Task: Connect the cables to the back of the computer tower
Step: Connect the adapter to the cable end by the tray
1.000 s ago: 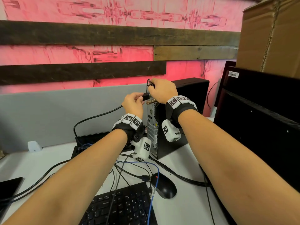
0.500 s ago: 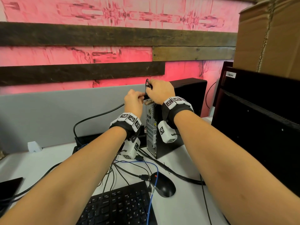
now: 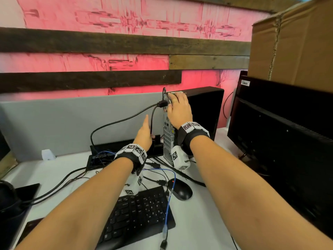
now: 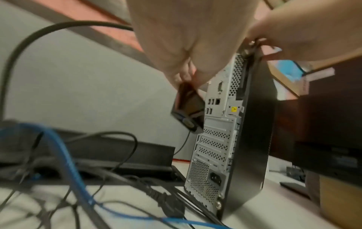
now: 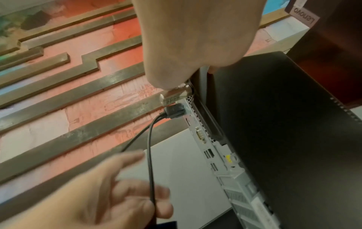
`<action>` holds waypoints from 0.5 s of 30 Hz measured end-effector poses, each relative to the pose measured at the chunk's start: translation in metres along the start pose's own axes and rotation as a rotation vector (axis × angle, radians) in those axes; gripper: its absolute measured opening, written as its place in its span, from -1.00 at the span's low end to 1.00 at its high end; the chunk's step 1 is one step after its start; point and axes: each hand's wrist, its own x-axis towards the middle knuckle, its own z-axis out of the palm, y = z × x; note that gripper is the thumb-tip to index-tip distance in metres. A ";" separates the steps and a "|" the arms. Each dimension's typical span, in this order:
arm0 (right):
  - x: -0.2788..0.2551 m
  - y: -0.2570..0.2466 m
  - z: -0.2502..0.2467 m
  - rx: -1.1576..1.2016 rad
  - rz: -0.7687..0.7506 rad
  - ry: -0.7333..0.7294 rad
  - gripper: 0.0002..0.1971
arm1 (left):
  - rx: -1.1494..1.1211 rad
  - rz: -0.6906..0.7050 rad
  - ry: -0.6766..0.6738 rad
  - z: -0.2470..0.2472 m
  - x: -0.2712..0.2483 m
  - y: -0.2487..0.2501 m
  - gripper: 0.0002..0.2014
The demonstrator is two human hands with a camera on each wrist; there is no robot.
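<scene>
The black computer tower (image 3: 201,112) stands on the desk, its silver back panel (image 4: 215,139) facing left. A black plug (image 3: 162,104) sits in a port near the top of that panel, also seen in the right wrist view (image 5: 174,110). My right hand (image 3: 179,109) grips the tower's top rear corner. My left hand (image 3: 146,135) is lower, left of the panel, and pinches a black connector (image 4: 189,108) with a blue face. A thin black cable (image 5: 149,155) runs from near the plug down into that hand.
Loose black cables and a blue network cable (image 3: 169,201) lie between the tower and the keyboard (image 3: 137,217). A mouse (image 3: 181,191) sits beside them. A dark monitor (image 3: 279,141) and cardboard box (image 3: 297,42) stand at the right. A grey partition (image 3: 72,123) runs behind.
My left hand has let go of the plug at the panel's top and dropped down beside the panel; the plug stays in its port. My right hand stays on the top corner.
</scene>
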 end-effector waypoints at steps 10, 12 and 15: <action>-0.108 -0.020 0.007 0.345 0.416 -0.111 -0.68 | 0.114 -0.364 -0.193 -0.002 -0.069 -0.055 -0.17; -0.137 -0.013 0.020 0.271 0.549 -0.384 -0.72 | 0.298 -0.423 -0.373 0.005 -0.088 -0.074 -0.29; -0.167 -0.011 0.043 0.156 0.487 -0.998 -0.55 | 0.485 -0.361 -0.662 0.017 -0.108 -0.099 -0.42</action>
